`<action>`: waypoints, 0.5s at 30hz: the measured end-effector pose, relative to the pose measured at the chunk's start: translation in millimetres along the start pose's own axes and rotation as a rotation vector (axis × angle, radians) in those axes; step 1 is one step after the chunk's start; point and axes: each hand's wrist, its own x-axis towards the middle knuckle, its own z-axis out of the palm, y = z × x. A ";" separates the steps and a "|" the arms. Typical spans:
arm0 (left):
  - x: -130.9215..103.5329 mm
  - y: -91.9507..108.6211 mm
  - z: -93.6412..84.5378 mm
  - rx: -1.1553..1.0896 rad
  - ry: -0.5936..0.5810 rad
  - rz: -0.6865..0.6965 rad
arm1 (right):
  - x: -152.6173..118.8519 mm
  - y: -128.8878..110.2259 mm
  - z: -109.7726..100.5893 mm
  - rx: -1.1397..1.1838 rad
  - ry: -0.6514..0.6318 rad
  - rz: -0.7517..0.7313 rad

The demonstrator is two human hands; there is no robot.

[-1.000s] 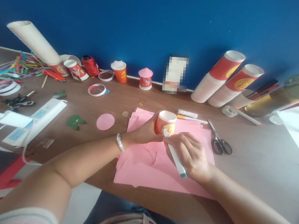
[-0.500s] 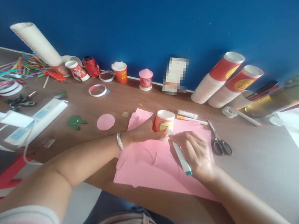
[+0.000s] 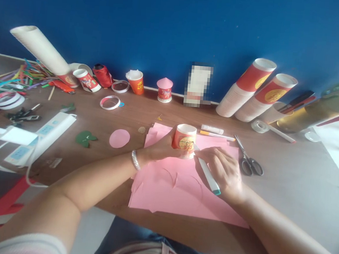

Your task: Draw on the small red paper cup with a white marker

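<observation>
My left hand [image 3: 164,147] is wrapped round the left side of a short red paper cup [image 3: 186,141] with a yellow emblem. Dark lines show on the emblem. Between the fingers of my right hand [image 3: 223,168] is a white marker [image 3: 208,175] with a green end. Its tip points at the cup's right side; whether it touches I cannot tell. Both hands are above a stack of pink paper sheets [image 3: 164,195]. Just behind the cup lie a white marker cap [image 3: 212,129] and an orange-and-white pen [image 3: 217,136].
Scissors [image 3: 249,158] lie right of the paper. Leaning stacks of paper cups [image 3: 242,93] stand at the back right. A pink paper disc [image 3: 119,138], a green paper piece [image 3: 85,138] and a power strip [image 3: 44,136] lie left. A cup with a pink cone roof [image 3: 164,90] stands behind.
The marker's tip has moved from the front of the emblem to the cup's right edge. My right hand has shifted slightly; my left hand still grips the cup.
</observation>
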 end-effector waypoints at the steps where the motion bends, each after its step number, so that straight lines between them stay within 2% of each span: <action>1: 0.1 0.3 0.4 0.000 0.001 0.001 | 0.0 0.0 -0.4 -0.002 0.003 0.001; 11: -0.6 1.0 1.6 -0.031 0.007 -0.003 | 2.0 1.1 0.0 -0.010 0.031 -0.007; 15: 0.1 0.3 0.9 -0.038 0.002 0.019 | -1.4 1.9 2.8 0.037 0.094 0.001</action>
